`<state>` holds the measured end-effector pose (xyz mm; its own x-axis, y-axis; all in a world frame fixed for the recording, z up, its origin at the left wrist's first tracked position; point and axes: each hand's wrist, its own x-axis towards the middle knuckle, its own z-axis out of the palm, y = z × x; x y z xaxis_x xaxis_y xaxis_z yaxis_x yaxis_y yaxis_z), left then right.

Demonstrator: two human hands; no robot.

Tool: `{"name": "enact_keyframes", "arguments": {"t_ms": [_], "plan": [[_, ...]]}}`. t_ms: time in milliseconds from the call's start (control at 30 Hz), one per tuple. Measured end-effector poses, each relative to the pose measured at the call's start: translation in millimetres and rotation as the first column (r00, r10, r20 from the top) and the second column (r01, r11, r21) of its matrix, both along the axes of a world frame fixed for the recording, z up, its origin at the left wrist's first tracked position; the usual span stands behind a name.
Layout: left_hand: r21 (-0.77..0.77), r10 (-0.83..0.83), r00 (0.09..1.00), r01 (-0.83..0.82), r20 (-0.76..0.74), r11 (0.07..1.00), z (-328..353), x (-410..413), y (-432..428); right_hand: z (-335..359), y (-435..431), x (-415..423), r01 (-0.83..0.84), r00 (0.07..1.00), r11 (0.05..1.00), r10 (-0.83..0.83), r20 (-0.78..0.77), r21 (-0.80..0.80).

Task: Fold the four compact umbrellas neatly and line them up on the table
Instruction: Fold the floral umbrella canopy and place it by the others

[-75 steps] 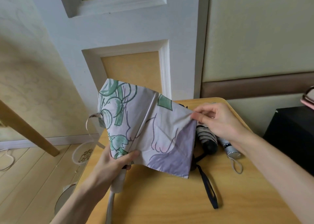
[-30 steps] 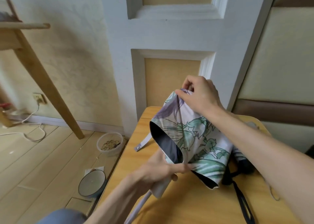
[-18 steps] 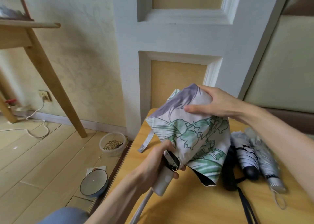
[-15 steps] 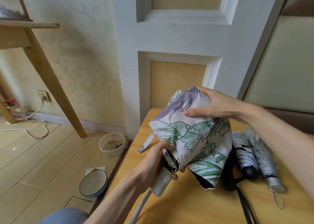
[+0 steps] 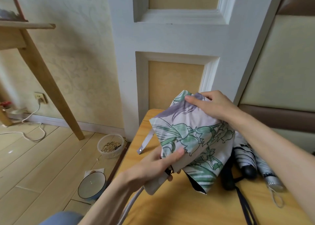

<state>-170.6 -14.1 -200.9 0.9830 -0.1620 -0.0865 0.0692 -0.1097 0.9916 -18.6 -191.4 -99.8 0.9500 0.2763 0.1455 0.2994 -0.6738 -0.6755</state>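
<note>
I hold a pale floral umbrella (image 5: 192, 136) with green leaves and a lilac patch above the wooden table (image 5: 179, 206). My left hand (image 5: 158, 165) grips its white handle end, thumb pressed on the canopy cloth. My right hand (image 5: 213, 105) pinches the cloth near the umbrella's far tip. Its closing strap (image 5: 146, 141) with a snap hangs loose on the left. Behind the canopy on the table lie a black umbrella (image 5: 228, 178), a black-and-white striped one (image 5: 243, 160) and a silver one (image 5: 267, 172), all folded.
The table stands against a white panelled wall (image 5: 173, 37). On the floor to the left sit a plastic tub of seeds (image 5: 110, 145) and a blue-rimmed bowl (image 5: 92, 185). A wooden leg (image 5: 51, 88) slants down at the left, with a cable (image 5: 32, 131) on the floorboards.
My right hand has slid to the canopy's far tip and now pinches the cloth. My left thumb has moved up onto the canopy. The fabric lies flatter around the shaft.
</note>
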Motion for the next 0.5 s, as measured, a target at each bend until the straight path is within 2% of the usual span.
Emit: {"name": "enact_keyframes", "arguments": {"t_ms": [167,267,500], "plan": [[0.001,0.070,0.996,-0.070,-0.053,0.998,1,7,-4,-6,-7,2,-0.034,0.993,0.973,0.059,-0.103,0.229],[-0.027,0.109,0.993,-0.110,-0.045,0.994,-7,9,-1,-3,-4,-4,-0.017,0.989,0.966,0.055,-0.139,0.258],[-0.049,0.188,0.981,-0.190,-0.048,0.980,-7,13,5,-7,-29,4,-0.137,0.931,0.955,0.215,-0.294,0.262]]}}
